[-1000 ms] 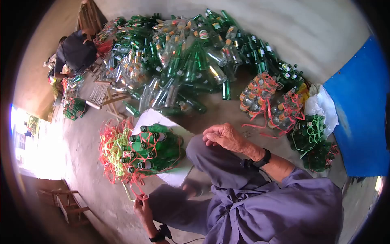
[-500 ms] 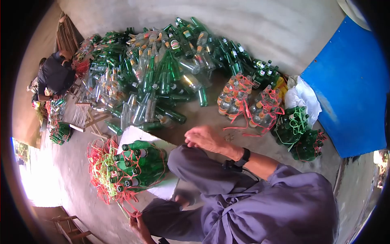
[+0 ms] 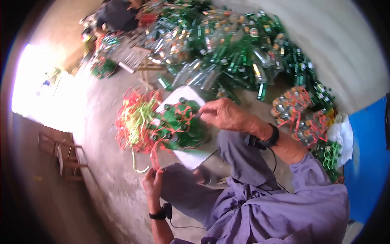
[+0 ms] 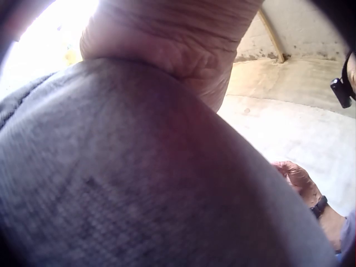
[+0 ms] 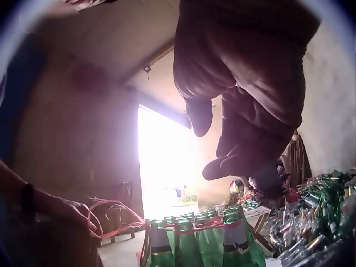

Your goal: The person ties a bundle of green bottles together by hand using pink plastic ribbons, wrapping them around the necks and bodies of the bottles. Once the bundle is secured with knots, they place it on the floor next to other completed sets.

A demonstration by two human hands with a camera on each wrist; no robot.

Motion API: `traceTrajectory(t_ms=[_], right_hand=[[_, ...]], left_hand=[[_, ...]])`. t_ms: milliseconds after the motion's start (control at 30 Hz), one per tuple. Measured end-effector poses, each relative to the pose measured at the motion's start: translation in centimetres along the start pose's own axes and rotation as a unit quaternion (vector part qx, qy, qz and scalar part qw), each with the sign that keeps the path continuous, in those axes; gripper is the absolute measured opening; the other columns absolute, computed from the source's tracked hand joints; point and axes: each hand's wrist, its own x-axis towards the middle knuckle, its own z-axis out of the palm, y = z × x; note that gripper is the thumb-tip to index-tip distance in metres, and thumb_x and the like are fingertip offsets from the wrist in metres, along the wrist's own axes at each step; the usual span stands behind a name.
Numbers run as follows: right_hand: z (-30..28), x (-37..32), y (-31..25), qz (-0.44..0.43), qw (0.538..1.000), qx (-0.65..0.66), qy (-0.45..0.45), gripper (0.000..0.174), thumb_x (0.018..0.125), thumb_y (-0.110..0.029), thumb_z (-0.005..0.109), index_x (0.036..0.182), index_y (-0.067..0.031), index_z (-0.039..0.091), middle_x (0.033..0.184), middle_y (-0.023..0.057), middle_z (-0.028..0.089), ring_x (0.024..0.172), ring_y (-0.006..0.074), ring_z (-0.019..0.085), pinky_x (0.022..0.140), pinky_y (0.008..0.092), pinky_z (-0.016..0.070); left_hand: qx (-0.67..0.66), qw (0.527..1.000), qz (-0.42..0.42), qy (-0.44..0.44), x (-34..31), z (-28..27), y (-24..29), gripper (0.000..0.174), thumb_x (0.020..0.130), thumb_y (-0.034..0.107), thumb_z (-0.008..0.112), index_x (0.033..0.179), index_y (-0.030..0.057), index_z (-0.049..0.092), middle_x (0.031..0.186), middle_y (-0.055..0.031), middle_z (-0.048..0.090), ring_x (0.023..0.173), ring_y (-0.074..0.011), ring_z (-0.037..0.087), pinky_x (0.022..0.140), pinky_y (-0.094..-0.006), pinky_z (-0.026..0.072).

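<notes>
Green bottles [image 3: 190, 132] stand bundled with red string [image 3: 154, 156] around their necks, on a white sheet [image 3: 187, 92]. My left hand [image 3: 152, 185] pinches the trailing end of that string beside my knee; in the right wrist view the left hand [image 5: 69, 214] has the string looping from its fingers to the bottle necks [image 5: 186, 225]. Above the far side of the bundle is my right hand [image 3: 229, 116]. The right wrist view shows the right hand [image 5: 245, 83] with thumb and fingers apart, holding nothing. In the left wrist view the left fingers are hidden.
Tangled red and yellow-green string [image 3: 138, 122] lies against the bundle's left side. Behind is a large heap of loose bottles [image 3: 227, 49]. Tied bundles [image 3: 292, 105] stand at the right near a blue panel [image 3: 367, 162]. A person [image 3: 118, 15] is at the back left.
The head view has swung, shifting the scene right and up. My right hand has moved from over my knee to the bottle bundle. My left hand still pinches the red string.
</notes>
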Motion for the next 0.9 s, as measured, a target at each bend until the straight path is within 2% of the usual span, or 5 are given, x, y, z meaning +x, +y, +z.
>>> traceTrajectory(t_ms=[33, 367, 533, 700, 900], right_hand=[[0.0, 1.2, -0.3, -0.004, 0.998, -0.046, -0.029, 0.027, 0.094, -0.020, 0.068, 0.113, -0.0008, 0.071, 0.090, 0.0149, 0.074, 0.084, 0.0192, 0.072, 0.078, 0.0339, 0.0558], [8.0, 11.2, 2.2, -0.244, 0.938, -0.218, -0.114, 0.052, 0.081, -0.036, 0.072, 0.118, 0.0002, 0.065, 0.108, 0.0207, 0.066, 0.101, 0.0409, 0.065, 0.087, 0.0455, 0.0526], [10.8, 12.1, 1.8, -0.090, 0.891, -0.374, -0.239, 0.083, 0.077, -0.046, 0.079, 0.146, -0.0102, 0.050, 0.159, 0.0167, 0.036, 0.143, 0.0418, 0.038, 0.113, 0.0690, 0.0256], [10.0, 12.5, 1.7, -0.129, 0.864, -0.377, -0.309, 0.087, 0.075, -0.049, 0.079, 0.147, -0.0121, 0.048, 0.157, 0.0167, 0.038, 0.140, 0.0437, 0.040, 0.110, 0.0691, 0.0300], [8.7, 12.1, 0.2, -0.161, 0.907, -0.348, -0.174, 0.063, 0.081, -0.046, 0.075, 0.126, -0.0052, 0.060, 0.123, 0.0214, 0.065, 0.119, 0.0384, 0.061, 0.098, 0.0549, 0.0467]], left_hand=[[0.004, 1.000, -0.012, 0.014, -0.1, 0.1, -0.1, 0.026, 0.090, 0.023, 0.073, 0.098, -0.0011, 0.071, 0.073, -0.0101, 0.066, 0.065, -0.0105, 0.056, 0.061, -0.0308, 0.0468], [0.041, 0.999, -0.020, -0.002, -0.1, -0.4, -0.3, 0.031, 0.088, 0.028, 0.073, 0.106, 0.0024, 0.073, 0.091, -0.0169, 0.074, 0.085, -0.0287, 0.072, 0.077, -0.0362, 0.0543], [0.004, 1.000, -0.012, 0.009, -0.3, -0.2, -0.5, 0.024, 0.088, 0.022, 0.073, 0.104, 0.0034, 0.074, 0.091, -0.0159, 0.074, 0.086, -0.0280, 0.073, 0.078, -0.0358, 0.0545], [-0.003, 1.000, -0.019, 0.008, -0.5, -0.4, 0.2, 0.023, 0.089, 0.020, 0.072, 0.103, 0.0022, 0.073, 0.090, -0.0153, 0.074, 0.086, -0.0262, 0.073, 0.078, -0.0348, 0.0547], [-0.001, 0.999, -0.033, 0.006, -0.4, -0.9, 1.1, 0.022, 0.090, 0.020, 0.071, 0.102, 0.0014, 0.073, 0.090, -0.0152, 0.075, 0.086, -0.0254, 0.074, 0.076, -0.0335, 0.0551]])
